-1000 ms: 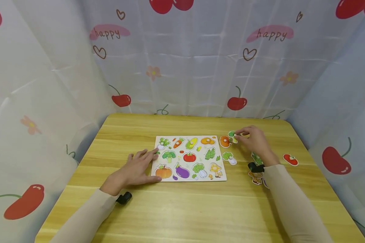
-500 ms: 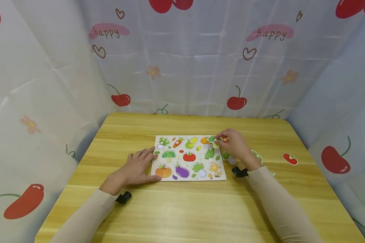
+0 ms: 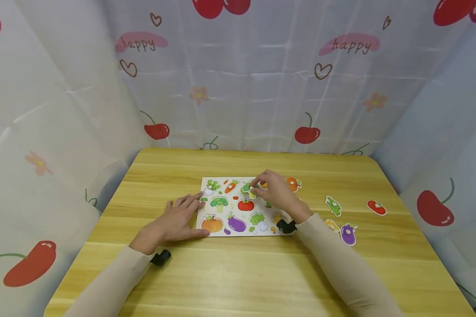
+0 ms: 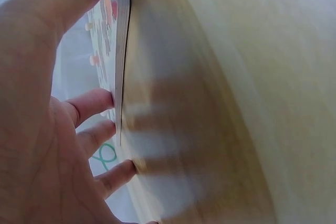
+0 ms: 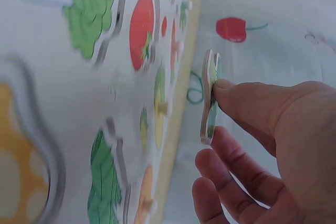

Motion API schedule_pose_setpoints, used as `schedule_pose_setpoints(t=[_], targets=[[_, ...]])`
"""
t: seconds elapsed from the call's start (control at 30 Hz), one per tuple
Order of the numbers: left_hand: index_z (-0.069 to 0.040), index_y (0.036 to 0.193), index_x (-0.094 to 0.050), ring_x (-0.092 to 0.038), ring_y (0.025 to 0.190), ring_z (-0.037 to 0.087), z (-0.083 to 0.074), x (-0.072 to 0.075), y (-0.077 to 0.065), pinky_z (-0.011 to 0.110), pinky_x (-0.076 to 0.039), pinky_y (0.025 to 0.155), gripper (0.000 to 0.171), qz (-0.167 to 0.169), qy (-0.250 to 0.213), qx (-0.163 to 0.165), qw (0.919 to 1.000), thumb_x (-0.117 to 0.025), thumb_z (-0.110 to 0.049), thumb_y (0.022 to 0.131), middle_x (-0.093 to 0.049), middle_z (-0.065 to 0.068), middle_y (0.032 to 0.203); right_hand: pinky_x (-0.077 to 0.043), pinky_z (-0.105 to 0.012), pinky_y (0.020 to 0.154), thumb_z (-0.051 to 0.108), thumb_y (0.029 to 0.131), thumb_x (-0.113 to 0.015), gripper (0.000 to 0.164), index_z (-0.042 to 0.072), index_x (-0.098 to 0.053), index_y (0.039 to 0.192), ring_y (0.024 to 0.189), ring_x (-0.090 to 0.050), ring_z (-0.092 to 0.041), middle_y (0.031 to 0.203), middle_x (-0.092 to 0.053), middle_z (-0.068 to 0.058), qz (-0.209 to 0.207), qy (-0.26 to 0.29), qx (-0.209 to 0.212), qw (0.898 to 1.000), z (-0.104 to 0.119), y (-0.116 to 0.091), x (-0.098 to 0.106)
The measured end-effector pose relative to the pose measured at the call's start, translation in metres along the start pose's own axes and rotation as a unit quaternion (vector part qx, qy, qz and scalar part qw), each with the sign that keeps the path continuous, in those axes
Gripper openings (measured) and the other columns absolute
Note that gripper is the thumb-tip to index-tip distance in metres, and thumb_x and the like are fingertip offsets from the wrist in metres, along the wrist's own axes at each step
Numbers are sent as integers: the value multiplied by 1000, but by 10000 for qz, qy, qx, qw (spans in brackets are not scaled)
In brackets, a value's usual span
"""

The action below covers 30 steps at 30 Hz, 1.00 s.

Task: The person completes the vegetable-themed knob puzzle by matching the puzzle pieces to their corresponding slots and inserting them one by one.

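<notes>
A broccoli puzzle piece (image 3: 250, 191) is pinched by its knob between the thumb and fingers of my right hand (image 3: 277, 191). It is above the upper middle of the white vegetable puzzle board (image 3: 232, 212), overlapping the corn there. In the right wrist view the broccoli piece (image 5: 209, 103) stands edge-on, raised off the board. My left hand (image 3: 172, 222) lies with spread fingers at the board's left side, its thumb on the near corner. Carrot (image 3: 231, 187) and radish (image 3: 210, 186) pieces with knobs sit in the board. The broccoli slot (image 3: 219, 204) is left of the printed tomato (image 3: 246, 204).
Right of the board lie loose knobbed pieces: a pumpkin (image 3: 292, 184), green peas (image 3: 333, 206), a tomato (image 3: 376, 207), a mushroom (image 3: 331, 225) and an eggplant (image 3: 348, 234). A curtain with cherry prints (image 3: 238, 105) hangs behind the wooden table (image 3: 238, 273).
My right hand has picked the broccoli piece up from beside the pumpkin piece and carried it left over the board. My left hand has stayed in place.
</notes>
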<state>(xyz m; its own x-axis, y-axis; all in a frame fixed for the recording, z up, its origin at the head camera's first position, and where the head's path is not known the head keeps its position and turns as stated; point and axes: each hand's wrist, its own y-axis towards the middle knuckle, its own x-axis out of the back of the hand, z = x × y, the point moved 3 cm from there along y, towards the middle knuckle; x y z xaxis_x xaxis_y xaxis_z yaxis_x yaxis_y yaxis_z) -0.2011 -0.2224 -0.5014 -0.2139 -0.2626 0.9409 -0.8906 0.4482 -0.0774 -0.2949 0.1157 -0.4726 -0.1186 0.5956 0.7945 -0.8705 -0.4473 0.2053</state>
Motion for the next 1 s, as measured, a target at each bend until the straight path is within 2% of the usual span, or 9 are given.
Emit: schedule_pose_setpoints(t=[0.27, 0.47, 0.73, 1.0], targets=[[-12, 169, -55, -36, 172, 56, 2, -2, 1, 99, -27, 122, 100, 22, 6, 13, 10000, -78, -79, 99, -29, 13, 194, -65, -48, 102, 19, 107, -88, 11, 15, -90, 117, 115, -74, -31, 123, -79, -9, 402, -1, 140, 9991, 26, 13, -25], [-11, 169, -55, -36, 172, 56, 0, 0, 1, 99, -27, 122, 100, 32, 10, 38, 10000, -78, -79, 99, -30, 13, 194, -67, -45, 100, 19, 107, -89, 6, 17, -90, 112, 112, -77, -28, 122, -79, -8, 579, 33, 254, 9980, 42, 20, -45], [-11, 170, -56, -37, 172, 55, -2, 1, 1, 98, -29, 122, 101, 25, 41, 24, 10000, -78, -79, 99, -31, 13, 194, -63, -35, 89, 17, 106, -89, 6, 16, -90, 112, 99, -72, -20, 115, -80, -6, 681, -94, 536, 9962, 57, 24, -63], [-11, 170, -55, -36, 172, 55, -2, 1, 1, 97, -29, 122, 101, 11, 40, 25, 10000, -78, -80, 99, -31, 12, 194, -55, -29, 80, 22, 107, -88, 6, 19, -91, 111, 91, -64, -14, 114, -78, -4, 755, -87, 282, 9967, 63, 24, -74]])
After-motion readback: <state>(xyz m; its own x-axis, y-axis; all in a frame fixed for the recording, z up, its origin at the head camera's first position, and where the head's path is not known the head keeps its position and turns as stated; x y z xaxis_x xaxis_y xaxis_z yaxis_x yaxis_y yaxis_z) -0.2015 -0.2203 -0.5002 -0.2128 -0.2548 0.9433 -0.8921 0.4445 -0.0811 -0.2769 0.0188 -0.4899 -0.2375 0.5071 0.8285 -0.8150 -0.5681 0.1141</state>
